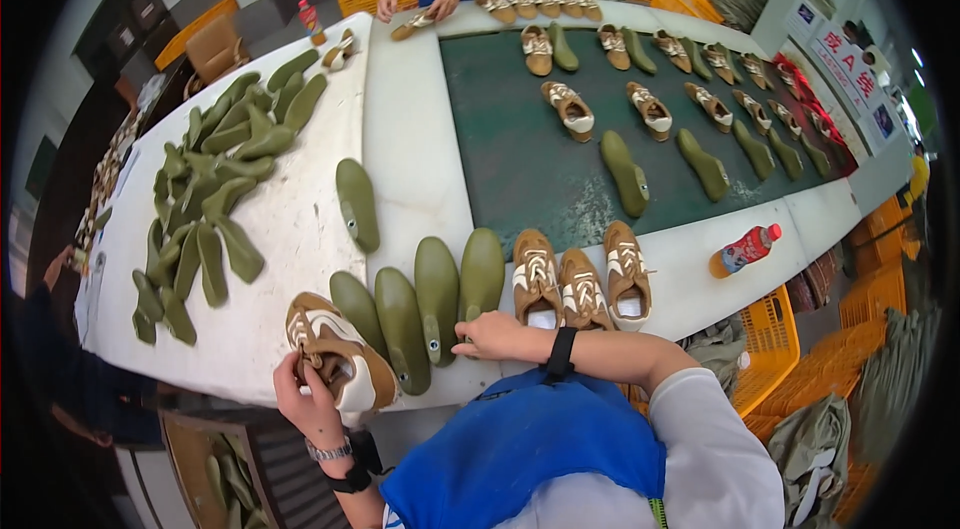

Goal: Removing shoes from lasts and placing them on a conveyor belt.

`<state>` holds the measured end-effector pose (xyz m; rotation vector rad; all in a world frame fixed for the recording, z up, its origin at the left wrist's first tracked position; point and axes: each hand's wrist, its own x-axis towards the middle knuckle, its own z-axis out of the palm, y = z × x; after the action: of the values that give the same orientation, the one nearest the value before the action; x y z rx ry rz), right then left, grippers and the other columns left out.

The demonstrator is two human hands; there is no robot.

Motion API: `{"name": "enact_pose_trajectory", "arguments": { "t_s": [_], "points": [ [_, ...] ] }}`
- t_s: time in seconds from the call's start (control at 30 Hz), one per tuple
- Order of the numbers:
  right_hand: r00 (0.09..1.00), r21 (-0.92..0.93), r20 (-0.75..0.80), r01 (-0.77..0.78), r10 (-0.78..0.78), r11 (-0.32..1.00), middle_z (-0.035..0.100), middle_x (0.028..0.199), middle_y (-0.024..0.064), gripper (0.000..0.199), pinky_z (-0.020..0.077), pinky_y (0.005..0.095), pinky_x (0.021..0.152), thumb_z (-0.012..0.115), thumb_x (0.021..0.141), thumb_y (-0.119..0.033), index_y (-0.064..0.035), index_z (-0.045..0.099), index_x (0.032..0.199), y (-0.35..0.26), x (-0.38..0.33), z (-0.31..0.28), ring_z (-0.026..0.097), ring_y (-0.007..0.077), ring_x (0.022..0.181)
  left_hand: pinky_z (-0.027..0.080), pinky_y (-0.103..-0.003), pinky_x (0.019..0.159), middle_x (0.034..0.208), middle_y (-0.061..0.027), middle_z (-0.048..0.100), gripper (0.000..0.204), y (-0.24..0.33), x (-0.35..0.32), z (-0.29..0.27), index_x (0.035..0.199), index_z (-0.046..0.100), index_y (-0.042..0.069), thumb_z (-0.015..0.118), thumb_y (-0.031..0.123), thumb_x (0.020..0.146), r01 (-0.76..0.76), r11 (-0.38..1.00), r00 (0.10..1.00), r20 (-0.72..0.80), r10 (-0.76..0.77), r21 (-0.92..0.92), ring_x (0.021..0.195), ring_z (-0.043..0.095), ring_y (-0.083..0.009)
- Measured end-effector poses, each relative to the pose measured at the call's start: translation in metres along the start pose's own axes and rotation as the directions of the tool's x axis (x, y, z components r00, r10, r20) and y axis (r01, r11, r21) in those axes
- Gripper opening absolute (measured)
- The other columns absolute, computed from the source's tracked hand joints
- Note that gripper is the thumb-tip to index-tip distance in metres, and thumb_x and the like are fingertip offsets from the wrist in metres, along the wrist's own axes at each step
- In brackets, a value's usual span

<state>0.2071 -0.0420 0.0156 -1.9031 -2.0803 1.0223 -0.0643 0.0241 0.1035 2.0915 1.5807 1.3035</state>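
Observation:
My left hand is closed on a brown sneaker with white stripes and laces, its opening toward me at the table's near edge. Right beside it stands a row of olive-green shoe lasts. My right hand reaches across to the rightmost shoe last, fingers curled round its near end. Another single last lies a little beyond the row. Just right of my right hand, three brown sneakers sit side by side, toes pointing away.
A heap of green lasts covers the left of the white table. Sneakers and lasts stand in rows on the dark green belt. A drink bottle is at right. Across the table, another person's hands handle a shoe. Orange crates stand right.

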Motion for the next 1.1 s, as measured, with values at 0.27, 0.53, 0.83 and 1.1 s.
{"name": "enact_pose_trajectory", "arguments": {
  "t_s": [0.27, 0.53, 0.83, 1.1],
  "points": [
    [0.922, 0.903, -0.123, -0.049, 0.366, 0.428, 0.052, 0.067, -0.0027, 0.018, 0.0333, 0.0186, 0.042, 0.048, 0.086, -0.024, -0.0127, 0.061, 0.090, 0.057, -0.023, -0.130, 0.044, 0.0035, 0.051, 0.045, -0.029, 0.063, 0.085, -0.0117, 0.057, 0.018, 0.037, 0.034, 0.036, 0.096, 0.057, -0.003, 0.053, -0.004, 0.078, -0.046, 0.984, 0.994, 0.091, 0.062, -0.172, 0.069, 0.054, -0.0202],
    [0.879, -0.038, -0.450, -0.198, 0.160, 0.979, 0.065, 0.076, 0.0117, 0.018, 0.0493, 0.0439, 0.070, 0.049, 0.078, -0.025, -0.0152, 0.062, 0.085, 0.174, 0.034, -0.155, 0.062, 0.0335, 0.075, 0.044, -0.030, 0.060, 0.082, -0.0125, 0.055, 0.019, 0.073, 0.060, 0.081, 0.095, 0.056, -0.004, 0.053, -0.006, 0.076, -0.150, 0.960, 0.961, 0.194, 0.198, -0.236, 0.065, 0.052, -0.0216],
    [0.911, -0.034, -0.225, -0.362, 0.346, 0.932, 0.063, 0.091, 0.0131, 0.017, 0.0462, 0.0422, 0.073, 0.048, 0.081, -0.015, -0.0143, 0.057, 0.096, 0.214, 0.059, -0.113, 0.061, 0.0321, 0.086, 0.045, -0.033, 0.063, 0.083, -0.0142, 0.056, 0.019, 0.074, 0.066, 0.118, 0.094, 0.057, -0.003, 0.054, -0.005, 0.075, -0.185, 0.955, 0.907, 0.335, 0.256, -0.230, 0.070, 0.055, -0.0265],
    [0.741, -0.029, -0.671, 0.028, -0.041, 0.999, 0.062, 0.097, 0.0144, 0.039, 0.0497, 0.0423, 0.070, 0.060, 0.078, -0.026, -0.0142, 0.055, 0.114, 0.103, 0.038, -0.156, 0.061, 0.0324, 0.085, 0.045, -0.037, 0.063, 0.080, -0.0141, 0.055, 0.017, 0.103, 0.090, 0.153, 0.091, 0.057, -0.001, 0.055, -0.002, 0.075, -0.369, 0.905, 0.819, 0.387, 0.423, -0.209, 0.071, 0.055, -0.0304]
  ]
}}
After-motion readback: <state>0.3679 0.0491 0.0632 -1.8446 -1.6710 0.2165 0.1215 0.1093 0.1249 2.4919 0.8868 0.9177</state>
